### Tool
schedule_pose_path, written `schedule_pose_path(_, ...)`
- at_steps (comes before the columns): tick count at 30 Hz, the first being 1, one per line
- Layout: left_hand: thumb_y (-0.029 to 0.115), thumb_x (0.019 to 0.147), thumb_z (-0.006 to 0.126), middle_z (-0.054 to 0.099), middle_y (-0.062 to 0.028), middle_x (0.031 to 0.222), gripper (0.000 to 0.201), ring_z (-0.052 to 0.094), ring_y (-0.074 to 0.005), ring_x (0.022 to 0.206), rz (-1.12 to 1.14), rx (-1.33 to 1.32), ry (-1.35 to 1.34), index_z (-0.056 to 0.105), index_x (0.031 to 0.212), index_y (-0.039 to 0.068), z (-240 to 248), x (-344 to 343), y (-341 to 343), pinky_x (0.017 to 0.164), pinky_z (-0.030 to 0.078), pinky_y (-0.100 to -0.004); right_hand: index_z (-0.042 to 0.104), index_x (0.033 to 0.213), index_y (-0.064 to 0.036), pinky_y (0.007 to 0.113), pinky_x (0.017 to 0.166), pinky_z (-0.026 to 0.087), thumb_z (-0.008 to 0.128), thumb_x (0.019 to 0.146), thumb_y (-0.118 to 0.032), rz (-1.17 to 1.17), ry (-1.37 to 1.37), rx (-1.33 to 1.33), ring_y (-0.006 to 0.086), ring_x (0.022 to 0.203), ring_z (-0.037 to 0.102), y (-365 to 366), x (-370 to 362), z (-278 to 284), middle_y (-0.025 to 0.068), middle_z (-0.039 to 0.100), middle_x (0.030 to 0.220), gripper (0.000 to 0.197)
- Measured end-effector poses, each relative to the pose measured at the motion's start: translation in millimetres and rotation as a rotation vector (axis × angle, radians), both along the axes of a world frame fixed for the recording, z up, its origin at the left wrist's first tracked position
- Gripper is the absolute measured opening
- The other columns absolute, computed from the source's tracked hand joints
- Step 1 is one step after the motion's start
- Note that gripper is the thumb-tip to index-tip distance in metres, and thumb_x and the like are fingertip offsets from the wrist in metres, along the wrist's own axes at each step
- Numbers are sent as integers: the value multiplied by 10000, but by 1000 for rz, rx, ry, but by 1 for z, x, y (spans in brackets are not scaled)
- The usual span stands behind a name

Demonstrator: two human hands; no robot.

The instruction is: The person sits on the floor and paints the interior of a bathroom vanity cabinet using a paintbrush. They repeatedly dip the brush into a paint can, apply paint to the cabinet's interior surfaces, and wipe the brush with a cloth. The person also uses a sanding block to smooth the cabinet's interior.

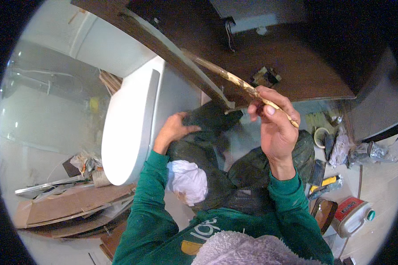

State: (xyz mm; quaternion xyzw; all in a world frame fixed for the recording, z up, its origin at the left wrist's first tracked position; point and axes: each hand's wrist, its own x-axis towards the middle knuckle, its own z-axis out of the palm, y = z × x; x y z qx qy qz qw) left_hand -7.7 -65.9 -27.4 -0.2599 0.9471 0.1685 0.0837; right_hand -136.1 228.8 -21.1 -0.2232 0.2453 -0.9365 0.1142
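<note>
My right hand (278,121) pinches a long, thin paintbrush (234,79) with a yellowish wooden handle stained brown. The brush slants up and left, its far end at the edge of a brown wooden panel (163,53); whether the tip touches is too blurred to tell. My left hand (174,130) rests on my dark-trousered knee, thumb apart from the fingers and nothing seen in it. A white cloth (188,181) lies beside my left forearm, against the trousers.
At left stands a white rounded toilet-like lid (130,132), with brown cardboard sheets (70,205) below it. On the right lie a jug with a green cap (351,216), a yellow-handled tool (325,183), a small pale cup (321,137) and clear plastic (380,152).
</note>
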Motion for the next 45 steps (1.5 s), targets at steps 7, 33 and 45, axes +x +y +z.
schedule_pose_path(7,590,575,881,713,-248,1085,878,680,-400,1055,-56,-269,-298,657,1183,-2,-4,-4,11,930,537,-460,661,1198,68,309,708,502,598,916,-48,-28,136,-9,219,879,673,-34,-4,55,174,678,1183,311)
schedule_pose_path(33,518,599,885,711,-242,1010,749,695,-408,966,2,-386,-117,679,1103,4,-10,21,22,859,555,-489,742,1115,-33,220,666,490,668,889,-43,-150,256,0,81,777,639,-68,-18,91,31,719,1029,238)
schedule_pose_path(45,530,575,894,706,-246,996,771,701,-409,938,-10,-404,-46,690,1104,7,-14,24,19,828,564,-485,744,1117,-39,221,653,494,666,882,-52,-138,275,-3,87,792,657,-64,-23,94,38,727,1035,248)
